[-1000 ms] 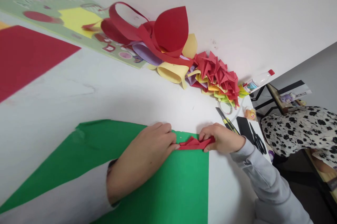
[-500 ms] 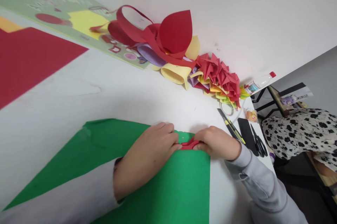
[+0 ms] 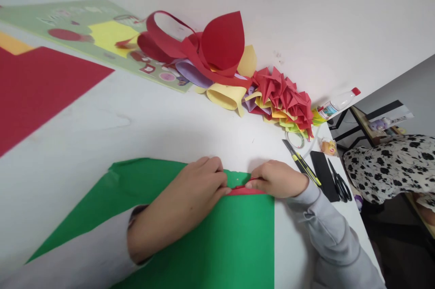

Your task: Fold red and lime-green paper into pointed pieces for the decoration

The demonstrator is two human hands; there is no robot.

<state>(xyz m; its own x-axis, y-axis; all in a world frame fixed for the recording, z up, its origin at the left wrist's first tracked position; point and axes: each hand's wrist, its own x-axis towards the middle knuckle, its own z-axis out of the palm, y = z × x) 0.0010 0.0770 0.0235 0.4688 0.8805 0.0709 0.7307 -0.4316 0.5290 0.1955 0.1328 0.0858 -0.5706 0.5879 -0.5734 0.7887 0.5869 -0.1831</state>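
Note:
A small folded piece of red paper (image 3: pixel 249 191) lies low over a large green paper sheet (image 3: pixel 234 239), close to the sheet's far edge. My left hand (image 3: pixel 200 182) pinches the red paper's left end, its fingers curled together. At the other end, my right hand (image 3: pixel 270 179) grips it between thumb and fingers. Both hands rest near the green sheet, whose far left corner is creased. Most of the red paper's ends are hidden under my fingers.
Red card (image 3: pixel 44 89) lies at left near a pale green board (image 3: pixel 102 31). Behind stand paper petals (image 3: pixel 224 44) and folded red paper pieces (image 3: pixel 282 89). A utility knife (image 3: pixel 301 162), scissors (image 3: pixel 340 182), tape roll (image 3: pixel 295 139) and bottle (image 3: pixel 340 102) are at right. A person in a patterned garment (image 3: pixel 387 166) is beyond.
The red paper looks flatter and shows a longer strip along its near edge. My hands have shifted slightly, still on it. The view has moved a little.

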